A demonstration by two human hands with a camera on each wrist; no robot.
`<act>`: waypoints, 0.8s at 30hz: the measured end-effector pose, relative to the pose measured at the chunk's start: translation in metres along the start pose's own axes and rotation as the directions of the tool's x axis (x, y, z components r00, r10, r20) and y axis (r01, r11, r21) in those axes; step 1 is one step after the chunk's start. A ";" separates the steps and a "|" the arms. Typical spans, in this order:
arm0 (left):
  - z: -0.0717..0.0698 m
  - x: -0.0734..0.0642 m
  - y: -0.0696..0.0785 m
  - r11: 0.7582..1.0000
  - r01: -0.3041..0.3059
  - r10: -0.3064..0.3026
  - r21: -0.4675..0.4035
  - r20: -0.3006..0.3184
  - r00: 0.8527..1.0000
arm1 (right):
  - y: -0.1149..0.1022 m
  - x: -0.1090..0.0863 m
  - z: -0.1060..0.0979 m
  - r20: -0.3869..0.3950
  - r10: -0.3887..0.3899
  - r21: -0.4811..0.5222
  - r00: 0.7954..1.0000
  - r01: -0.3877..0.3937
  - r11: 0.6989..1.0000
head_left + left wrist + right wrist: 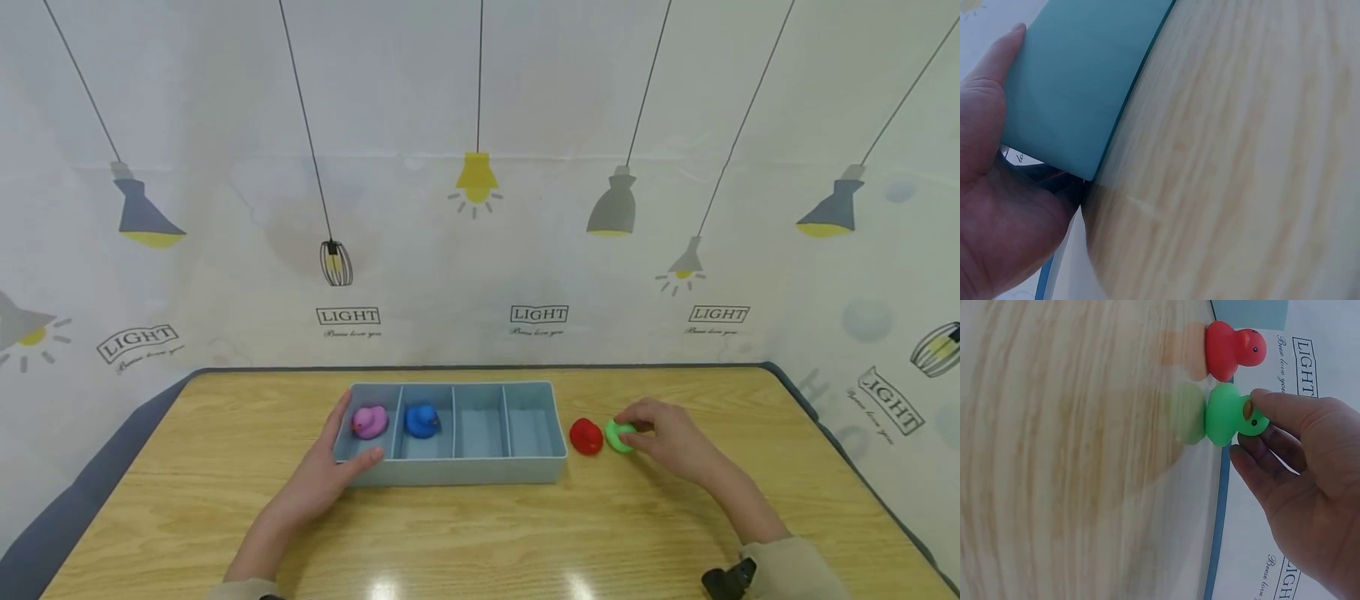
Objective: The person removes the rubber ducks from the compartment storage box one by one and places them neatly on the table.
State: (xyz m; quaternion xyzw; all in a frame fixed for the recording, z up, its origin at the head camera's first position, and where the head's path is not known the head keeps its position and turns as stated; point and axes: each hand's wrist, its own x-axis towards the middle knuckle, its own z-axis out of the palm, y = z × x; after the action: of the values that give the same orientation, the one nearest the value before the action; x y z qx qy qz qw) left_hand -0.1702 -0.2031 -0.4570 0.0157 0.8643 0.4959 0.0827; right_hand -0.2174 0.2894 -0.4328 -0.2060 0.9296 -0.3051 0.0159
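A light blue divided box [457,472] stands on the table with a row of four compartments running left to right. The leftmost holds a pink rubber duck [371,422], and the one beside it a blue rubber duck [422,420]. My left hand [321,471] grips the box's left end, thumb at the front wall [1079,81] and fingers along the side. Right of the box sits a red rubber duck [586,437] [1225,351]. Next to it, my right hand [667,437] pinches a green rubber duck [1222,415] by its head; the duck appears to stand on the table.
The wooden table [465,542] has a dark edge along its back and sides. Behind it hangs a pale backdrop [420,208] printed with lamps and lettering. A dark wrist device [729,579] sits at the right sleeve.
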 end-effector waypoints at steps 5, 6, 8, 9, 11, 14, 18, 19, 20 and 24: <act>0.001 -0.001 0.001 1.000 0.010 -0.010 0.006 -0.001 1.000 | 0.003 0.000 0.003 -0.008 -0.024 -0.005 1.000 0.024 1.000; 0.001 -0.001 0.001 1.000 0.009 -0.009 0.006 -0.003 1.000 | 0.004 0.000 0.003 -0.008 -0.029 -0.003 1.000 0.029 1.000; 0.001 -0.001 0.001 1.000 0.009 -0.009 0.005 -0.005 1.000 | 0.004 0.000 0.004 -0.001 -0.035 -0.002 0.999 0.035 0.999; 0.001 -0.001 0.001 1.000 0.008 -0.008 0.006 -0.007 1.000 | 0.003 0.000 0.004 0.005 -0.038 0.001 0.999 0.038 0.999; 0.001 -0.001 0.001 1.000 0.004 -0.004 0.002 -0.009 1.000 | 0.003 0.001 0.005 0.015 -0.032 0.002 0.999 0.032 0.999; 0.000 -0.002 0.001 1.000 -0.001 0.001 -0.006 -0.009 1.000 | 0.002 0.000 0.005 0.025 -0.025 -0.001 0.999 0.025 1.000; 0.000 -0.001 0.001 1.000 -0.005 0.005 -0.012 -0.006 1.000 | 0.003 0.000 0.005 0.019 -0.030 -0.011 0.999 0.030 0.999; 0.000 -0.001 0.001 1.000 -0.005 0.005 -0.011 -0.005 1.000 | 0.003 0.000 0.005 0.015 -0.034 -0.014 0.999 0.034 0.999; 0.000 -0.001 0.001 1.000 -0.004 0.004 -0.010 -0.005 1.000 | 0.004 0.000 0.005 0.011 -0.039 -0.019 0.999 0.039 0.999; 0.000 -0.001 0.001 1.000 -0.002 0.002 -0.005 -0.003 1.000 | 0.005 0.001 0.004 -0.002 -0.055 -0.038 0.998 0.055 0.998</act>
State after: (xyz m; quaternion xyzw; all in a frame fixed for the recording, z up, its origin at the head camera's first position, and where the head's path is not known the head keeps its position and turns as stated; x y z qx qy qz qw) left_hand -0.1691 -0.2027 -0.4561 0.0155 0.8631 0.4983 0.0813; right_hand -0.2196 0.2905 -0.4394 -0.2314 0.9292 -0.2882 0.0020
